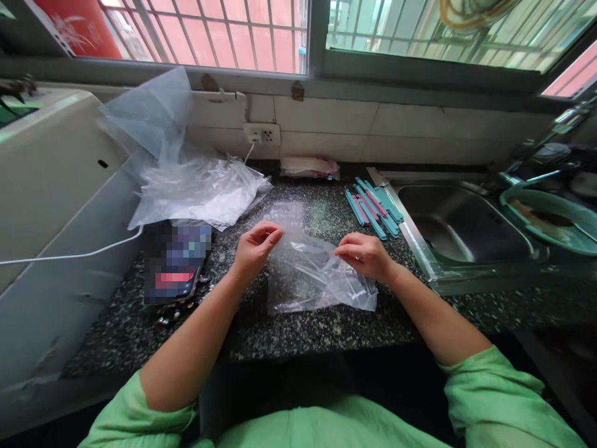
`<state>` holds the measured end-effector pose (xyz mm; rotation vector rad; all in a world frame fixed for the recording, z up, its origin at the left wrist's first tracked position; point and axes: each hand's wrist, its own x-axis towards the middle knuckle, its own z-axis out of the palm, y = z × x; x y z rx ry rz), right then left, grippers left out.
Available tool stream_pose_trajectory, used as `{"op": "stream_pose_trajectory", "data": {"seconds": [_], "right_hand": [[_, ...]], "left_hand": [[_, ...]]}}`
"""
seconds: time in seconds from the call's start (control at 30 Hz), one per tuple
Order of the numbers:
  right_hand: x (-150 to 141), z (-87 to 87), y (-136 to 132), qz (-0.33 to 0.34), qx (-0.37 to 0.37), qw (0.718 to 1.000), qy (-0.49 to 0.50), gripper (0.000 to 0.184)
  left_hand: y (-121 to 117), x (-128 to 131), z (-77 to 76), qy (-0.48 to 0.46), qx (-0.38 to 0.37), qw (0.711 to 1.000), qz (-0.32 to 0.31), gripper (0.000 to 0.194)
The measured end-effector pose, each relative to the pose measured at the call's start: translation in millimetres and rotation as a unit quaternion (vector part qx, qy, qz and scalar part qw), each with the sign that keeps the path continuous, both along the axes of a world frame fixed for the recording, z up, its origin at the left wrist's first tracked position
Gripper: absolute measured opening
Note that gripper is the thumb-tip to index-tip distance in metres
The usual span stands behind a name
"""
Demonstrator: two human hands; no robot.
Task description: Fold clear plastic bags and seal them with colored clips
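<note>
A clear plastic bag (308, 280) hangs between my two hands, low over the front of the speckled dark counter (298, 339). My left hand (257, 247) pinches its upper left corner between thumb and fingers. At the bag's upper right edge, my right hand (366, 254) is closed in a pinch on the film. Creases run across the bag, and I see nothing inside it. To the right, beyond my right hand, lies a loose bunch of teal and pink flat strips (373, 208).
A pile of clear bags (200, 186) lies at the back left, above a phone (177, 261) with a white cable (93, 254) near it. A pink-and-white packet (310, 168) rests by the wall. Right are a steel sink (466, 224) and a green basket (550, 218).
</note>
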<state>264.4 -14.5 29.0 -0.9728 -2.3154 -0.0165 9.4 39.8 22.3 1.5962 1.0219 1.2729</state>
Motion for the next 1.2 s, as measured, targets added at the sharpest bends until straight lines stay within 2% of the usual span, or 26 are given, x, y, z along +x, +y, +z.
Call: {"op": "stream_pose_trajectory", "data": {"seconds": [0.1, 0.27, 0.5, 0.77, 0.9, 1.03, 1.2], "right_hand": [[2.5, -1.8, 1.2, -0.015, 0.003, 1.0, 0.025, 0.021], [10.0, -0.5, 2.9, -0.049, 0.018, 0.99, 0.129, 0.018], [14.6, 2.9, 2.9, -0.133, 0.028, 0.952, 0.273, 0.011], [13.7, -5.2, 8.7, -0.189, -0.084, 0.913, 0.352, 0.013], [17.3, -8.1, 14.1, -0.214, -0.133, 0.89, 0.38, 0.02], [25.3, 1.3, 12.1, -0.241, -0.178, 0.872, 0.387, 0.032], [24.7, 20.8, 1.8, -0.194, -0.3, 0.881, 0.311, 0.042]], "left_hand": [[-3.1, 0.8, 0.1, -0.037, -0.027, 0.999, 0.019, 0.033], [0.4, -4.2, -2.3, -0.072, -0.054, 0.993, 0.076, 0.031], [6.9, -11.6, -2.5, -0.122, -0.065, 0.983, 0.118, 0.03], [4.0, -5.9, -5.7, -0.128, -0.092, 0.984, 0.086, 0.027], [4.5, -4.0, -6.8, -0.122, -0.127, 0.979, 0.098, 0.025], [5.3, -3.7, -6.4, -0.109, -0.158, 0.972, 0.132, 0.019], [2.8, 0.5, -6.9, -0.105, -0.197, 0.964, 0.144, 0.014]]}}
